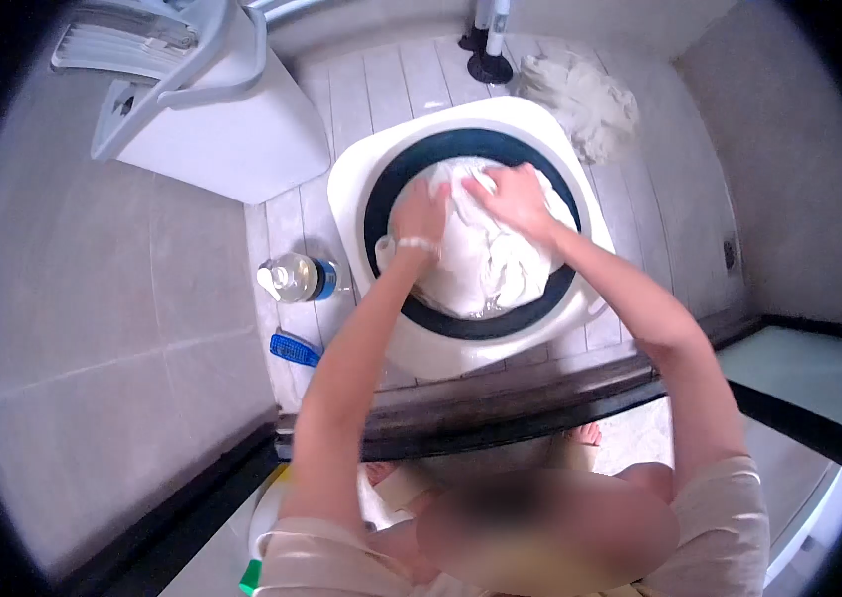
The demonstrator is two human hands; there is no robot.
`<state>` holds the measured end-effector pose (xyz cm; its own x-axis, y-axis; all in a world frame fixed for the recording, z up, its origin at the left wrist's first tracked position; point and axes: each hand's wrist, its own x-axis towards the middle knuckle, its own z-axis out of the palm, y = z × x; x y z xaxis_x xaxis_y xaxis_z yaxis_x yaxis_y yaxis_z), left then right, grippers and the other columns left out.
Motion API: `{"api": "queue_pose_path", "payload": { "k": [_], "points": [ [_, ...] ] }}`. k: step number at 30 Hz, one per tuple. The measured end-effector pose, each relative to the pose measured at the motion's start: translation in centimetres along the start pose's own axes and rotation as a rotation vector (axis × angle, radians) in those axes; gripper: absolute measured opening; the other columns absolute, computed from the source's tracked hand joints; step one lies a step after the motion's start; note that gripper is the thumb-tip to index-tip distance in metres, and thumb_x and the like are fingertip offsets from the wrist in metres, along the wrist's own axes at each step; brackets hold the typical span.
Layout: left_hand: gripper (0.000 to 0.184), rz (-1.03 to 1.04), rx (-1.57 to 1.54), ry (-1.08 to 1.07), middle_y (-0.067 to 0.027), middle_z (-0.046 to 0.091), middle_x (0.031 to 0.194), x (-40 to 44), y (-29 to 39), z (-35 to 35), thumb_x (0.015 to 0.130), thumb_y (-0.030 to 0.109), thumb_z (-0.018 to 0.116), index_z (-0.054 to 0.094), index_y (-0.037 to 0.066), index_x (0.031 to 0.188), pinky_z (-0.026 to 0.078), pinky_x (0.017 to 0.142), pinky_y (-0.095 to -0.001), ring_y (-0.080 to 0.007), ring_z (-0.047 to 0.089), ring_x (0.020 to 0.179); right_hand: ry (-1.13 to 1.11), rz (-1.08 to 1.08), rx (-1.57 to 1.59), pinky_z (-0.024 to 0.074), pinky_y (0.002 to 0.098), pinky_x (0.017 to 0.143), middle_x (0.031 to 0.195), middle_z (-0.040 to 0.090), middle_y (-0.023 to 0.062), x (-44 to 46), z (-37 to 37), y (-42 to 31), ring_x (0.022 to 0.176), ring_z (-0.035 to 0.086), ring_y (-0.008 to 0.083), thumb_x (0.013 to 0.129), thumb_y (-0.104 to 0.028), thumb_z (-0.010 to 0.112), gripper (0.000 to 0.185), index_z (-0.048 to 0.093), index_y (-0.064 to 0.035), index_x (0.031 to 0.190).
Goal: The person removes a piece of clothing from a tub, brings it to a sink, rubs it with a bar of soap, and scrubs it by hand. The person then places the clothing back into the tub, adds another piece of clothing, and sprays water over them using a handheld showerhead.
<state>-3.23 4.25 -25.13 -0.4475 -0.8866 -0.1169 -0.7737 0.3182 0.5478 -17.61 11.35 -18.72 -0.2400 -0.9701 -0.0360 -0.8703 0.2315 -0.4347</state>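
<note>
A white basin (353, 199) with a dark inner wall stands on the slatted floor, and wet white cloth (476, 261) fills its middle. My left hand (421, 213) presses on the left part of the cloth, a pale bracelet at its wrist; its fingers are blurred. On the upper right part of the cloth lies my right hand (517, 195), its fingers bent and apart over the folds. Whether either hand grips the fabric cannot be made out. Some water shows at the cloth's lower edge.
Left of the basin are a clear bottle (294, 278) with a blue label and a blue brush (294, 348). A white bin (227, 134) stands upper left. Crumpled pale cloth (590, 104) lies behind, near black-based poles (490, 68). A dark-edged sill (481, 423) runs in front.
</note>
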Motion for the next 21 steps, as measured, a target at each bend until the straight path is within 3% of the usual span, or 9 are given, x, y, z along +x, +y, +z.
{"api": "queue_pose_path", "payload": {
  "k": [4, 6, 9, 12, 13, 16, 17, 20, 21],
  "points": [
    [0.052, 0.529, 0.011, -0.138, -0.0223, 0.051, 0.111, -6.1, -1.6, -3.8, 0.080, 0.049, 0.048, 0.052, 0.008, 0.111, 0.031, 0.091, -0.0514, -0.0323, 0.042, 0.114, 0.025, -0.422, -0.125, 0.0234, 0.0554, 0.092, 0.117, 0.048, 0.0185, -7.9, -3.5, -0.9, 0.112, 0.039, 0.0314, 0.077, -0.039, 0.055, 0.031, 0.063, -0.0097, 0.076],
    [0.060, 0.702, 0.195, -0.147, -0.0226, 0.041, 0.124, -7.0, -2.7, -3.7, 0.078, 0.053, 0.049, 0.050, 0.008, 0.117, 0.028, 0.091, -0.0554, -0.0343, 0.035, 0.120, -0.035, -0.449, -0.208, 0.0178, 0.0615, 0.094, 0.127, 0.037, 0.0181, -9.1, -2.1, -0.4, 0.115, 0.033, 0.0349, 0.079, -0.041, 0.052, 0.032, 0.062, -0.0103, 0.082],
    [0.067, 0.573, 0.638, -0.477, -0.0198, 0.031, 0.133, -8.5, 0.2, -3.1, 0.075, 0.057, 0.049, 0.050, 0.007, 0.119, 0.024, 0.090, -0.0606, -0.0358, 0.023, 0.126, -0.146, -0.472, -0.373, 0.0162, 0.0619, 0.095, 0.119, 0.043, 0.0200, -8.5, 1.0, -0.4, 0.111, 0.038, 0.0336, 0.082, -0.043, 0.048, 0.040, 0.056, -0.0069, 0.097],
    [0.070, 0.607, 0.750, -0.548, -0.0189, 0.036, 0.129, -7.4, 1.0, -2.0, 0.074, 0.060, 0.047, 0.049, 0.007, 0.119, 0.024, 0.089, -0.0608, -0.0342, 0.028, 0.123, -0.214, -0.588, -0.427, 0.0233, 0.0575, 0.093, 0.102, 0.050, 0.0177, -6.9, 2.7, 0.6, 0.097, 0.047, 0.0321, 0.082, -0.045, 0.045, 0.046, 0.052, -0.0028, 0.098],
    [0.064, 0.547, 0.536, -0.408, -0.0155, 0.048, 0.115, -7.0, 0.4, -1.8, 0.071, 0.056, 0.056, 0.051, 0.011, 0.115, 0.022, 0.096, -0.0514, -0.0361, 0.041, 0.109, -0.253, -0.610, -0.419, 0.0250, 0.0561, 0.092, 0.099, 0.050, 0.0168, -6.0, 3.3, 0.8, 0.094, 0.048, 0.0315, 0.082, -0.046, 0.045, 0.045, 0.052, -0.0030, 0.096],
    [0.055, 0.517, 0.433, -0.692, -0.0124, 0.054, 0.105, -3.1, 0.7, -1.8, 0.073, 0.049, 0.055, 0.051, 0.011, 0.113, 0.022, 0.097, -0.0497, -0.0315, 0.048, 0.102, -0.217, -0.650, -0.335, 0.0324, 0.0479, 0.088, 0.086, 0.054, 0.0153, -3.1, 4.6, 2.2, 0.086, 0.052, 0.0298, 0.083, -0.043, 0.045, 0.040, 0.053, -0.0045, 0.089],
    [0.043, 0.636, 0.318, -0.537, -0.0120, 0.060, 0.096, -2.7, -0.4, -0.8, 0.075, 0.041, 0.052, 0.057, 0.010, 0.104, 0.030, 0.094, -0.0455, -0.0292, 0.055, 0.093, -0.225, -0.635, -0.285, 0.0332, 0.0469, 0.088, 0.083, 0.055, 0.0158, -2.3, 4.8, 2.7, 0.086, 0.053, 0.0293, 0.082, -0.042, 0.045, 0.038, 0.053, -0.0049, 0.088],
    [0.044, 0.413, 0.335, -0.848, -0.0156, 0.059, 0.103, 0.1, -1.1, -0.4, 0.079, 0.045, 0.046, 0.062, 0.009, 0.098, 0.039, 0.085, -0.0437, -0.0297, 0.056, 0.094, -0.449, -0.402, -0.257, 0.0372, 0.0434, 0.083, 0.075, 0.058, 0.0213, 0.1, 4.6, 2.4, 0.080, 0.058, 0.0304, 0.084, -0.040, 0.041, 0.041, 0.056, -0.0029, 0.091],
    [0.047, 0.532, 0.387, -0.824, -0.0191, 0.060, 0.099, 0.6, -1.5, 0.6, 0.081, 0.045, 0.044, 0.064, 0.005, 0.093, 0.043, 0.081, -0.0392, -0.0325, 0.058, 0.091, -0.525, -0.292, -0.263, 0.0397, 0.0421, 0.079, 0.075, 0.058, 0.0230, 0.8, 3.5, 1.3, 0.076, 0.058, 0.0323, 0.083, -0.040, 0.041, 0.042, 0.056, -0.0020, 0.093]
  ]
}}
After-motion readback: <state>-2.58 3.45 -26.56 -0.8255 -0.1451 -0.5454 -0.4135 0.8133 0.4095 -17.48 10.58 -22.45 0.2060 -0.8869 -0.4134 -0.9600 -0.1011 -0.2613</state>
